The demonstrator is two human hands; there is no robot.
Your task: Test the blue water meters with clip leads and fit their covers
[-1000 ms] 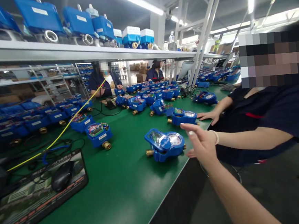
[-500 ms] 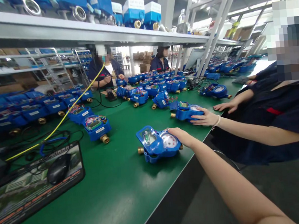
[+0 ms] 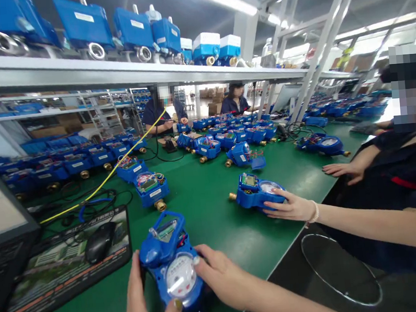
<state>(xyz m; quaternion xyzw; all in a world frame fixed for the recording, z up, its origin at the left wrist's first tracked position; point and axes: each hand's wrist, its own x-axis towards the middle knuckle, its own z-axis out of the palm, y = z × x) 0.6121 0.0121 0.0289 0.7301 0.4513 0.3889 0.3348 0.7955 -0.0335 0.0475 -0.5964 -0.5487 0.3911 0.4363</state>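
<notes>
A blue water meter (image 3: pixel 171 257) with a round white dial and an open lid lies on the green bench close to me, dial end toward me. My left hand (image 3: pixel 140 300) grips its left side, thumb on the dial rim. My right hand (image 3: pixel 217 275) wraps its right side, fingers on the dial. A co-worker's hand (image 3: pixel 289 207) rests on another blue meter (image 3: pixel 256 193) further right.
Many blue meters (image 3: pixel 147 185) cover the green bench (image 3: pixel 212 208) and the shelf above. A black mouse (image 3: pixel 99 241) sits on a printed mat (image 3: pixel 51 269) at left, beside a monitor (image 3: pixel 0 215) and a yellow cable (image 3: pixel 102 183). Two seated workers are at the far end.
My right hand reached the meter at the bench edge, then brought it close in front of me; my left hand came in and took its other side. The co-worker's hand settled on the neighbouring meter.
</notes>
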